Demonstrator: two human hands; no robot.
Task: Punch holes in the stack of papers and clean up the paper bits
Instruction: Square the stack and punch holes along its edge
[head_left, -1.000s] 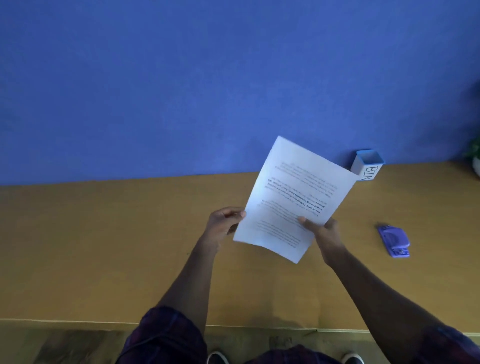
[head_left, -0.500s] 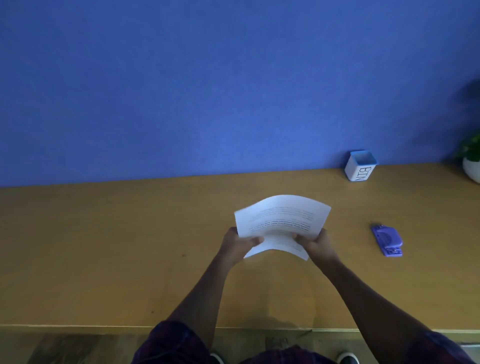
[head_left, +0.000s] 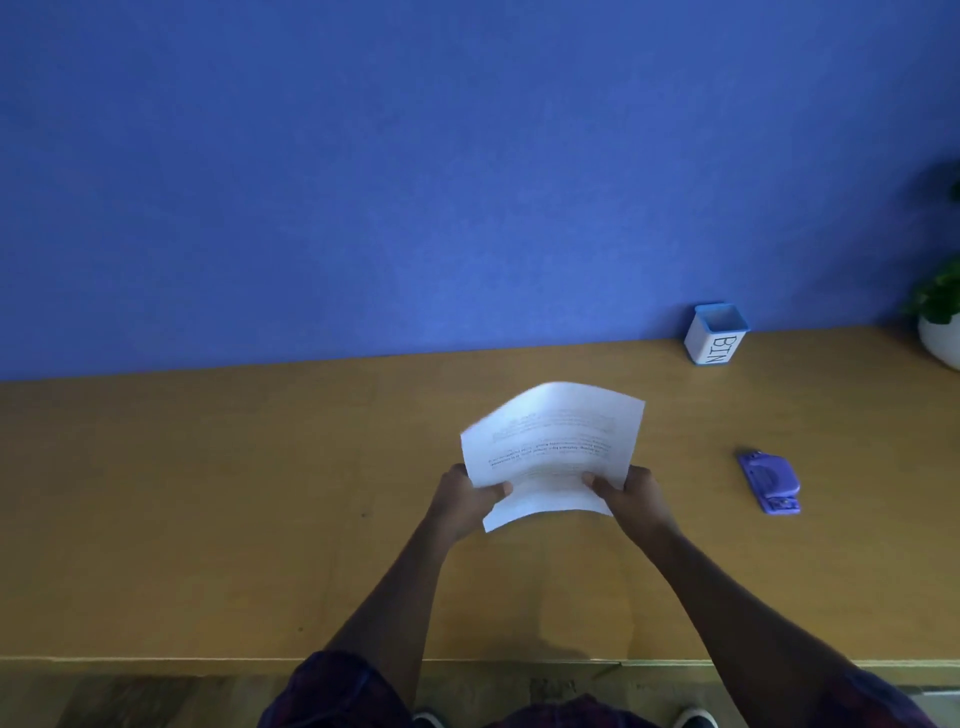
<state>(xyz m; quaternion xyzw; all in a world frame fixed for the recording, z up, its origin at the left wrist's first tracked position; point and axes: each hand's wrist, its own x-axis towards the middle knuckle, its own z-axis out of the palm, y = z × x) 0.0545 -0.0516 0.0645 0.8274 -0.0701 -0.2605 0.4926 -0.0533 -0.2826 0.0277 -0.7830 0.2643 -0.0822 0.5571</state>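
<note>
Head view: white container (head_left: 717, 336) lettered "BIN", beyond hole punch (head_left: 770, 481).

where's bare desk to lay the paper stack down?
Bare desk lies left of the left hand, and between the right hand and the hole punch. The far right is crowded: bin, punch, plant pot.
</note>
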